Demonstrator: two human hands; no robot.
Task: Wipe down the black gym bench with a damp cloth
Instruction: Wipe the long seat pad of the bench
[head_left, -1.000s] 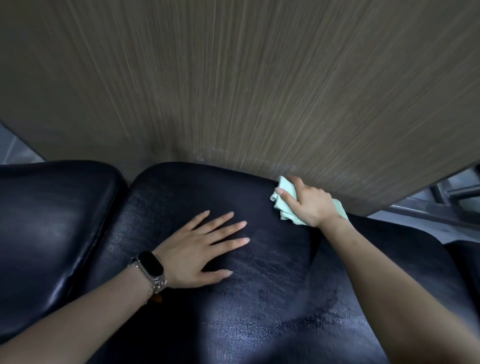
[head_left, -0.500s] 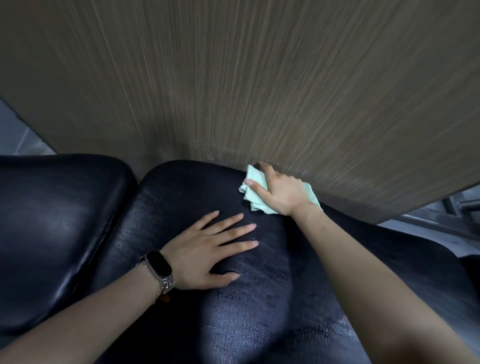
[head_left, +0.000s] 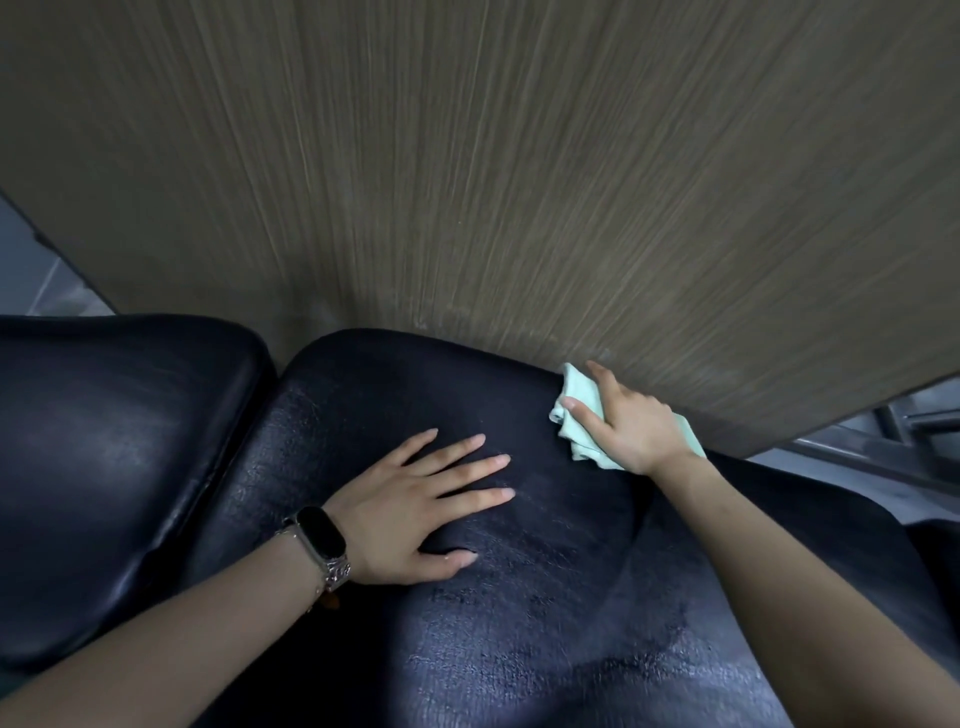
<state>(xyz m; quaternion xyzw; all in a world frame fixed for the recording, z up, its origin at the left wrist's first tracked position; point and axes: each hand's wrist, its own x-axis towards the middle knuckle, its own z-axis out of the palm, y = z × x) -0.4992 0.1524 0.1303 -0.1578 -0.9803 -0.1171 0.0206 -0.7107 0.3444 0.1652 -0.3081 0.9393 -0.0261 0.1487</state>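
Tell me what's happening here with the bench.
A person is wiping a black bench. The right hand holds a pale green cloth against the pad's far edge, beside a wood-grain wall. The left hand, a watch on its wrist, rests flat on the pad with fingers spread.

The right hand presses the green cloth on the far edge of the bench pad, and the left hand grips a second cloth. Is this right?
Not quite. In the head view the left hand holds nothing; it rests flat on the bench pad. The right hand does press the green cloth there.
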